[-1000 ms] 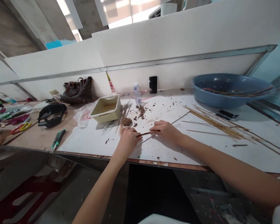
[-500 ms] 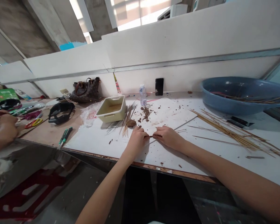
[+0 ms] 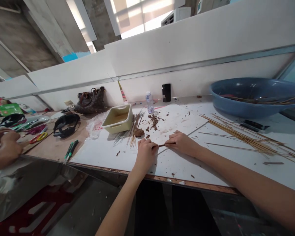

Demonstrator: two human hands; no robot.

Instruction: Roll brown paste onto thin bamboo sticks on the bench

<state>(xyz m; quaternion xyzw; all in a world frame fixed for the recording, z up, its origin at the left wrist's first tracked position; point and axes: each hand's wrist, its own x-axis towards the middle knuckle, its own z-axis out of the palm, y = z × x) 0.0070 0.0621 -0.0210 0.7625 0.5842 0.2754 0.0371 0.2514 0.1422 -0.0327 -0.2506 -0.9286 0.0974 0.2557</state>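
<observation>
Basin behind sticks, tray left — on bench

We are seeing a rough dark wooden stick against a matt white sheet, rough brown wood chips, smooth pale wooden skewers, a glossy blue plastic basin and a smooth cream plastic tray.

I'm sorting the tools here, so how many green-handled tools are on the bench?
2. One green-handled tool lies beside the other on the wooden bench top, just left of the white sheet. More could be hidden in the clutter at the far left.
</observation>
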